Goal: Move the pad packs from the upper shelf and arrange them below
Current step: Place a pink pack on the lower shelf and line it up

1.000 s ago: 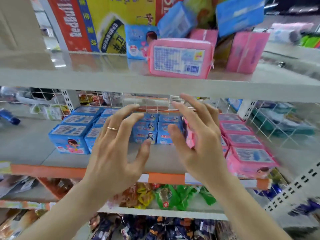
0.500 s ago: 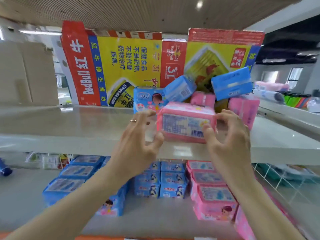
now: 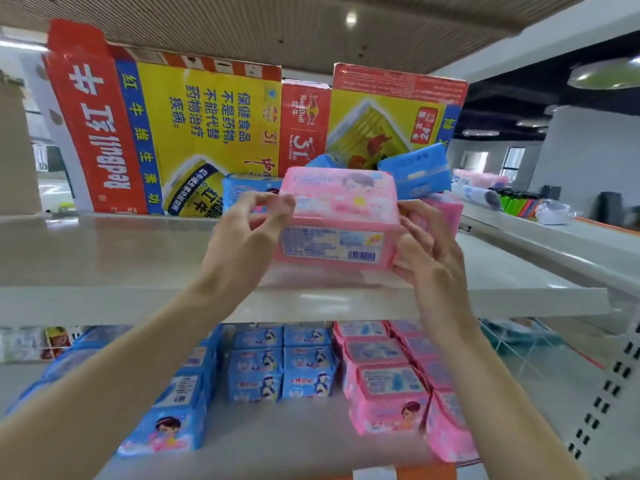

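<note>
Both hands on one pink pad pack, held at front edge of upper shelf, tilted, barcode face toward cam. Whether it touches the shelf board: can't tell. L hand: thumb + fingertips pinch pack's left end. R hand: fingers curled round its right end. Behind pack, toward back-right of upper shelf, a loose pile of blue + pink packs, up against Red Bull cartons standing along back edge; carton contents hidden. On lower shelf: blue packs in rows left + centre, pink packs in rows just beside them to the right. Shelf board shows in front of centre blue rows up to front edge, and on upper shelf from L hand to left edge.
</note>
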`<state>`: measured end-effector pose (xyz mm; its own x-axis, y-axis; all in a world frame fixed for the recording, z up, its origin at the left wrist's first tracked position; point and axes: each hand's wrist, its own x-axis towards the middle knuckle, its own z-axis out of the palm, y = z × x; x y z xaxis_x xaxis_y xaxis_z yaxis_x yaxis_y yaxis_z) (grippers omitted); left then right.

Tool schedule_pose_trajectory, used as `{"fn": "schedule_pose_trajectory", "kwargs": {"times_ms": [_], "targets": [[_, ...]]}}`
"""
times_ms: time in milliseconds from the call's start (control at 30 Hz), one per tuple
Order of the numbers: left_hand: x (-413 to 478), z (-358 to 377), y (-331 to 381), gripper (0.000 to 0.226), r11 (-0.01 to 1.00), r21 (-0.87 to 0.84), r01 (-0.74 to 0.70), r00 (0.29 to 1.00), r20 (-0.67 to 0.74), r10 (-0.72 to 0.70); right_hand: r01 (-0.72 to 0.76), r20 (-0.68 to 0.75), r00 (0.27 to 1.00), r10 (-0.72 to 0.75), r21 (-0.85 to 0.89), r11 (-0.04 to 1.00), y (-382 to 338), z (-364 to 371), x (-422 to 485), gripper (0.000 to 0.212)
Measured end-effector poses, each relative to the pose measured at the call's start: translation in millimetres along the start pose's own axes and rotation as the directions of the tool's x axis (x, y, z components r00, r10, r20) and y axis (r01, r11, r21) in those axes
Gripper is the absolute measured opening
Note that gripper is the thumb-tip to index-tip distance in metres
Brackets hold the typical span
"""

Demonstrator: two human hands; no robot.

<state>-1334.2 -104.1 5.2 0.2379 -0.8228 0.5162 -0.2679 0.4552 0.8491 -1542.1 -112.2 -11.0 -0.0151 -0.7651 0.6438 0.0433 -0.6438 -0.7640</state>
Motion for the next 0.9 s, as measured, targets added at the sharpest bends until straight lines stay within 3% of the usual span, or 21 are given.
{"fn": "schedule_pose_trajectory", "kwargs": {"times_ms": [67,133,200,333,400,567,733,900], "targets": [[-11,0,9,0.04,0.992,-0.119,-0.041,0.998,-0.061,0.033,0.062,0.037,0.997,-0.067,0.129,0.99,-4,-8,-7,0.027],[-29,3,17,0.036,0.987,-0.116,-0.109,0.991,-0.09,0.099,0.094,0.063,0.992,-0.109,0.207,0.974,-5,-16,-20,0.019],[-52,6,21,0.033,0.975,-0.123,-0.187,0.978,-0.112,0.174,0.117,0.046,0.99,-0.135,0.279,0.953,-6,-24,-38,0.026],[-107,23,8,0.026,0.927,-0.011,-0.376,0.921,-0.114,0.372,0.144,-0.054,0.99,-0.134,0.276,0.95,3,-47,-86,0.019],[-132,36,-4,0.028,0.902,0.042,-0.43,0.895,-0.112,0.432,0.132,-0.089,0.99,-0.111,0.28,0.951,12,-61,-106,0.032],[-179,59,-37,0.035,0.92,0.062,-0.387,0.915,-0.093,0.391,0.042,-0.098,0.995,-0.015,0.28,0.959,27,-88,-143,0.046],[-220,70,-54,0.029,0.949,0.067,-0.309,0.944,-0.1,0.314,-0.062,-0.055,0.995,0.082,0.302,0.951,38,-99,-175,0.041],[-251,70,-65,0.025,0.997,0.024,-0.071,0.988,-0.136,0.074,-0.225,-0.047,0.97,0.239,0.202,0.953,48,-96,-201,0.027]]}}
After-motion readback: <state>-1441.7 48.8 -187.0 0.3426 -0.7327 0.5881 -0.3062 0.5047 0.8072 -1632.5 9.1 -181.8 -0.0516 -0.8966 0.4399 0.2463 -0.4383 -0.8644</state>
